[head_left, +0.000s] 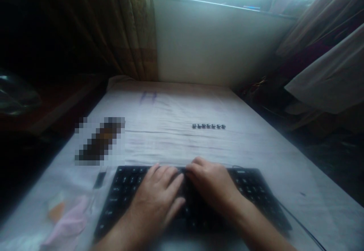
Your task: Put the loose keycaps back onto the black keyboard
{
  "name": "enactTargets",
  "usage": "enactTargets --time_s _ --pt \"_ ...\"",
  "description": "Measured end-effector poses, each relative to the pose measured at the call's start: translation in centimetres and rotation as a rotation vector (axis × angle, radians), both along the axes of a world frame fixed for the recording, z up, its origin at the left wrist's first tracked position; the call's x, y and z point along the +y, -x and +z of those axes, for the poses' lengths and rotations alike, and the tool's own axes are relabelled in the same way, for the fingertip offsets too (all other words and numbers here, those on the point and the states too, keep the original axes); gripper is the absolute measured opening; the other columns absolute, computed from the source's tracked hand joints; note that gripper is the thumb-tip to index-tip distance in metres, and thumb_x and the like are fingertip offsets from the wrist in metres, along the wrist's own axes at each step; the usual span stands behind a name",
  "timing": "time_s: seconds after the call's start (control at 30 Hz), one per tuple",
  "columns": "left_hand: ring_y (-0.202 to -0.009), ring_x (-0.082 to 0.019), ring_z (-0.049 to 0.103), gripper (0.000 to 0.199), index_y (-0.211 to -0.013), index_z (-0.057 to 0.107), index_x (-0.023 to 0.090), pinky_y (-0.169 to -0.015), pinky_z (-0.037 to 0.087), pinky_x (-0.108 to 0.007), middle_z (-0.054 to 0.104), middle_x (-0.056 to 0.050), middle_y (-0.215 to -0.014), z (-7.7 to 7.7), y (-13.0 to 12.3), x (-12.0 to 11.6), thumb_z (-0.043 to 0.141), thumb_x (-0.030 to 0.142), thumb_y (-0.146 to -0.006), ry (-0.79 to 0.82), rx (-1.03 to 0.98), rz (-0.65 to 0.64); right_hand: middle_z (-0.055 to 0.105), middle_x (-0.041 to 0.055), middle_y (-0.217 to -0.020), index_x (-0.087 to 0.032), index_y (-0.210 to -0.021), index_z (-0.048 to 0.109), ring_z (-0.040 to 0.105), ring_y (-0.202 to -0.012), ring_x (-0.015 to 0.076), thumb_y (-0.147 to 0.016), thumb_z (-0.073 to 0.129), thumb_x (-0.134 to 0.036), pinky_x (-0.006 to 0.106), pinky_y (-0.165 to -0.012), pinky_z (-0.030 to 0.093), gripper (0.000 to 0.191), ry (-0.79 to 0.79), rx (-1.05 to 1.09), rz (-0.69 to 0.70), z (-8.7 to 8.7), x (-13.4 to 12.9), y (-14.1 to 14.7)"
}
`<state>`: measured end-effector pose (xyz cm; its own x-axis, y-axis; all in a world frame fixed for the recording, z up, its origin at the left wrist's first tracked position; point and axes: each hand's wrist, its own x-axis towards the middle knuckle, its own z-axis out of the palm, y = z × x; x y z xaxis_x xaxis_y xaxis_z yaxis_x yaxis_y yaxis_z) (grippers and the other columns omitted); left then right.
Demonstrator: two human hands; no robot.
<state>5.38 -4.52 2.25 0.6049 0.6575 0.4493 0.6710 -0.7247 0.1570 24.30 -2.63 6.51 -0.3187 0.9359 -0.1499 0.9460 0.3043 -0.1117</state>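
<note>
A black keyboard (250, 190) lies on the white cloth in front of me, partly hidden under both hands. My left hand (160, 190) rests over its left-middle keys with the fingers stretched out and slightly apart. Over the upper middle keys, my right hand (212, 179) is bent, its fingers curled together close to the left fingertips. Whatever the right fingers pinch, if anything, is hidden. Beyond the keyboard, several small dark shiny pieces (208, 126) sit in a neat row.
White cloth (170, 141) covers the table. On the left are a pixelated dark object (99, 141), a small dark rectangle (99, 180) and a pink cloth (69, 220). A cable (301, 224) runs off right. Behind stand a wall (216, 42) and a curtain (139, 35).
</note>
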Motion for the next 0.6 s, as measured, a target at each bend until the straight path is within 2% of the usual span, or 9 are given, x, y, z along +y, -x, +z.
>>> enactTargets --time_s 0.17,0.37,0.47,0.6 --pt "-0.110 -0.024 0.059 0.032 -0.120 0.062 0.020 -0.104 0.044 -0.045 0.066 -0.006 -0.117 0.0 0.1 0.0 0.054 0.036 -0.094 -0.008 -0.002 -0.004 0.071 0.0044 -0.089 -0.024 -0.095 0.073 0.067 -0.071 0.0163 -0.096 0.054 -0.022 0.023 -0.058 0.041 0.019 -0.005 -0.022 0.000 -0.1 0.1 0.2" --pt "-0.112 -0.025 0.058 0.042 -0.131 0.056 0.024 -0.105 0.043 -0.047 0.064 -0.006 -0.121 -0.1 0.1 0.0 0.056 0.041 -0.093 0.016 0.030 0.003 0.071 0.0048 -0.090 -0.025 -0.096 0.074 0.068 -0.074 0.0171 -0.095 0.055 -0.020 0.023 -0.062 0.044 0.020 0.010 0.016 -0.021 -0.2 0.2 0.2" --pt "-0.113 -0.026 0.057 0.045 -0.131 0.056 0.023 -0.105 0.043 -0.048 0.064 -0.007 -0.121 -0.1 0.1 0.0 0.058 0.044 -0.091 0.041 0.039 0.012 0.072 0.0050 -0.093 -0.025 -0.099 0.075 0.069 -0.079 0.0184 -0.094 0.055 -0.023 0.025 -0.067 0.048 0.022 0.017 0.123 -0.036 -0.6 0.2 -0.3" --pt "-0.115 -0.025 0.056 0.045 -0.131 0.056 0.024 -0.106 0.041 -0.048 0.064 -0.006 -0.122 -0.2 0.1 0.1 0.057 0.046 -0.091 0.066 0.040 0.007 0.074 0.0035 -0.092 -0.024 -0.098 0.076 0.070 -0.083 0.0178 -0.089 0.059 -0.017 0.025 -0.075 0.050 0.020 0.028 0.364 -0.045 -1.3 0.7 -1.6"
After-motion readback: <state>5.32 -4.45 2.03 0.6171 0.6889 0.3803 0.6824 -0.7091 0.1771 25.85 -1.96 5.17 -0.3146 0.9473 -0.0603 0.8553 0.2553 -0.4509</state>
